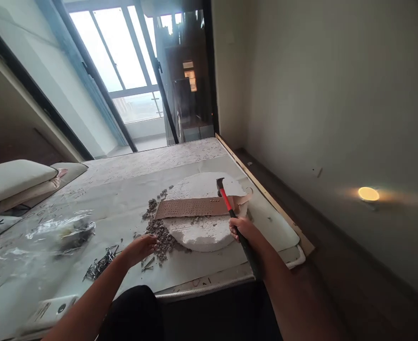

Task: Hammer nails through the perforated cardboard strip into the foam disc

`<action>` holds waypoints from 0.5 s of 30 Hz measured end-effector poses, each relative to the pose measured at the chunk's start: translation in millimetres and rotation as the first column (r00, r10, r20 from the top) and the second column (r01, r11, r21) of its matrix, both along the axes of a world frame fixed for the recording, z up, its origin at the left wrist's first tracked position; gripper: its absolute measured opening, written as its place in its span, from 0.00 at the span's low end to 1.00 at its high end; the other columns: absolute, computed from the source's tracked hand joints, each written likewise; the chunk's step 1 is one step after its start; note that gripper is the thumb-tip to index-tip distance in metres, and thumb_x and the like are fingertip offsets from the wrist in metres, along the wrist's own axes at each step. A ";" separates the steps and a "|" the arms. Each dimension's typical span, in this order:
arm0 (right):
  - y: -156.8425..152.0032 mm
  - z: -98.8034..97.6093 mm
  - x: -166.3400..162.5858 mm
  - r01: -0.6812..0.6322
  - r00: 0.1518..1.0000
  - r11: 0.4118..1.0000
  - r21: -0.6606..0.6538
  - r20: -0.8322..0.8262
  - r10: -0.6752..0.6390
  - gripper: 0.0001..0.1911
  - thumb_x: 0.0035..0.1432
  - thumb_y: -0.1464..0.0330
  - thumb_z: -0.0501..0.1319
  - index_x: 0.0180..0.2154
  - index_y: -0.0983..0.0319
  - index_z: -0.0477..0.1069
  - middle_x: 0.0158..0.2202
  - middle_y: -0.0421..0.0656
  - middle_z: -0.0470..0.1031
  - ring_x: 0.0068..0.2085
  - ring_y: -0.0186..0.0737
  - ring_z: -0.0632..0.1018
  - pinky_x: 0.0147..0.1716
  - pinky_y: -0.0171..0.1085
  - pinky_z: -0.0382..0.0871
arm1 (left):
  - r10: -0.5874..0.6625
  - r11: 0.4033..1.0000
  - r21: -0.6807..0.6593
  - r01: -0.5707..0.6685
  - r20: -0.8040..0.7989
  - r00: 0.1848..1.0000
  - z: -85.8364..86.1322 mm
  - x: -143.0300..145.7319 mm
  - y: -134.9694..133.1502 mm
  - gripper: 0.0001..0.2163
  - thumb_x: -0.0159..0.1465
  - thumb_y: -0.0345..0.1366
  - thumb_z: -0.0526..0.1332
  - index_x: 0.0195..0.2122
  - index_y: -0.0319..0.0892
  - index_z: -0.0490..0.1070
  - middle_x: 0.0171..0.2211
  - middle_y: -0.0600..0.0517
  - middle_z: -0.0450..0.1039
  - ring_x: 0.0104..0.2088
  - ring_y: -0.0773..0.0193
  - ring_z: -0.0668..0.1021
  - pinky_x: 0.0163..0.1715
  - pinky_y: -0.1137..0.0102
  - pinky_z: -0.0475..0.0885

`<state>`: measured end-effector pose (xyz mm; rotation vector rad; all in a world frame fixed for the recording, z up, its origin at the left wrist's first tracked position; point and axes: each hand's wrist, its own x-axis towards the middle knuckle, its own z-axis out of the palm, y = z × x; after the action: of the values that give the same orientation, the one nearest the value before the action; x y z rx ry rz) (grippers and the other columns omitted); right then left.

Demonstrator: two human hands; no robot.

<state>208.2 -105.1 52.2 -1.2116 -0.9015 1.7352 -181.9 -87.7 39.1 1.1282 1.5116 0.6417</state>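
Note:
My right hand (pixel 243 227) is wrapped round the black grip of a claw hammer (pixel 226 199) with a red shaft. The dark hammer head is raised above a long brown perforated strip (pixel 191 207), whose right end is torn and curled. Beneath the strip lies a round white foam-like slab (pixel 198 236) with a crumbly surface. At the slab's left edge, my left hand (pixel 143 248) is over grey rubble (pixel 162 239), its fingers drawn together; whatever they hold is too small to make out. A few loose nails (pixel 148 264) lie just below that hand.
A pile of nails (pixel 102 262) lies left of my left forearm, near a clear plastic bag (pixel 67 232). A white box-like object (pixel 50 310) sits at the lower left. Folded cushions (pixel 17 180) rest farther back. A wooden edge (pixel 266 192) borders the right side, beside the wall.

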 end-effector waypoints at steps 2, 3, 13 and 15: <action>0.9 2.9 3.0 0.018 1.000 1.000 -0.013 -0.025 -0.018 0.07 0.43 0.71 0.55 0.20 0.60 0.56 0.13 0.33 0.57 0.14 0.26 0.58 0.12 0.28 0.50 | 0.012 1.000 -0.021 -0.009 0.153 0.988 15.8 15.5 11.2 0.06 0.56 0.38 0.59 0.30 0.40 0.68 0.27 0.49 0.72 0.26 0.69 0.73 0.28 0.73 0.71; 1.3 4.5 4.5 0.025 0.999 1.000 -0.018 -0.034 -0.025 0.07 0.43 0.71 0.55 0.20 0.60 0.56 0.13 0.33 0.57 0.14 0.26 0.58 0.12 0.28 0.50 | -0.001 1.000 -0.028 0.006 0.187 0.982 22.1 26.0 17.4 0.06 0.58 0.37 0.58 0.30 0.40 0.68 0.26 0.49 0.71 0.25 0.69 0.73 0.28 0.73 0.71; 3.3 15.0 19.1 0.059 0.996 0.997 -0.050 -0.068 -0.063 0.07 0.44 0.73 0.54 0.20 0.60 0.55 0.13 0.32 0.56 0.13 0.27 0.58 0.12 0.29 0.50 | -0.374 0.906 0.120 0.406 -0.227 0.900 37.3 167.9 86.7 0.25 0.63 0.52 0.47 0.25 0.36 0.72 0.22 0.46 0.71 0.22 0.67 0.70 0.26 0.69 0.67; 3.6 17.4 21.1 0.063 0.995 0.996 -0.056 -0.070 -0.067 0.07 0.44 0.72 0.53 0.20 0.60 0.55 0.12 0.32 0.56 0.13 0.27 0.58 0.11 0.29 0.50 | -0.348 0.860 0.181 0.477 -0.477 0.807 33.3 192.3 103.6 0.27 0.62 0.53 0.46 0.19 0.37 0.69 0.16 0.50 0.67 0.18 0.68 0.67 0.24 0.70 0.64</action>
<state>229.3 -101.5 69.6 -1.1927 -0.7691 1.7490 10.4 16.0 72.4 1.8705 1.4773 0.3201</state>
